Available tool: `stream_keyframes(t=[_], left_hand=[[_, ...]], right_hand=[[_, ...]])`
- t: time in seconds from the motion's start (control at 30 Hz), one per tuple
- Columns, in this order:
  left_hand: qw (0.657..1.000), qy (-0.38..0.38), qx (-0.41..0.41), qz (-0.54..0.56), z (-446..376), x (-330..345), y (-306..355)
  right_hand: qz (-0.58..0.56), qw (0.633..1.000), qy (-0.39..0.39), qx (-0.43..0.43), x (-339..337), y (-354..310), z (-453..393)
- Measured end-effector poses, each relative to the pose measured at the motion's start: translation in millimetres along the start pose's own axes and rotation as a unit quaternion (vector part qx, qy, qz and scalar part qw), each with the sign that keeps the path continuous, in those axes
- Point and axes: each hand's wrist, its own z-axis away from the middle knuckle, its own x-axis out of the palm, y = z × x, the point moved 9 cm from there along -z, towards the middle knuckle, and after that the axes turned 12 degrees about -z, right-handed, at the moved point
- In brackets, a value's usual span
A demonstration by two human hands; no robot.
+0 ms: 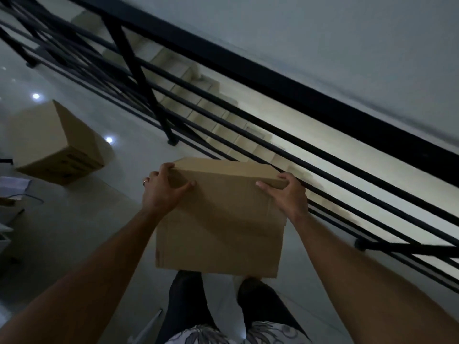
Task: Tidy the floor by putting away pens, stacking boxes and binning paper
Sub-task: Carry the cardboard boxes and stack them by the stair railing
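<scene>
Railing [248, 115]: black bars, close along right side of box; stairs beyond. Bare floor [99, 207] to left. Box [218, 219]: plain brown cardboard, closed, held above legs. Left hand [162, 188] grasping far-left corner; right hand [289, 194] grasping far-right corner. Second box [57, 145]: on floor, far left, tilted.

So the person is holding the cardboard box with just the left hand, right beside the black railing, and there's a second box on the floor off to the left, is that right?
Not quite. Both hands hold the box: the left hand grips its upper left corner, the right hand its upper right corner, as the head view shows. The rest stands: the black railing runs just beside it, and a second box sits on the floor to the left.
</scene>
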Motion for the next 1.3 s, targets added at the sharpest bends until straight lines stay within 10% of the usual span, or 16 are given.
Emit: stream_keyframes(t=[0.53,1.3], left_hand=[[0.961,-0.076,0.262,-0.038,134,51,204],[0.801,-0.225,0.550,-0.068,508,269,531]], right_hand=[[-0.096,0.958,0.255,0.084,-230,105,177],[-0.179,0.790,0.547,0.209,-537,340,499]])
